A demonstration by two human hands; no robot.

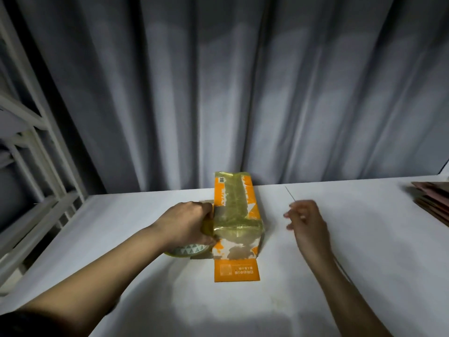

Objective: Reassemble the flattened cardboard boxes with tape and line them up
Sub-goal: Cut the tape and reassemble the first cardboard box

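One orange box (237,215) stands mid-table, top seam taped, near flap not yet closed; left hand (187,222) grips the tape roll (189,250) against its left side, right hand (305,221) loose, holding nothing; flat stack (432,200) far right looks untouched.

Setting: reads as a domestic room, likely a bedroom or dorm-type space; exact kind cannot be fixed. Evidence: heavy grey curtain (243,93) hanging in folds across the whole back, reaching down behind a plain white table (364,251). At far left, a white metal frame (36,147) with rails and rungs, resembling a bunk bed or ladder. Dim light, brightest over the table centre. At the right table edge, a stack of flattened cardboard (435,203). No industrial or shop fittings visible.
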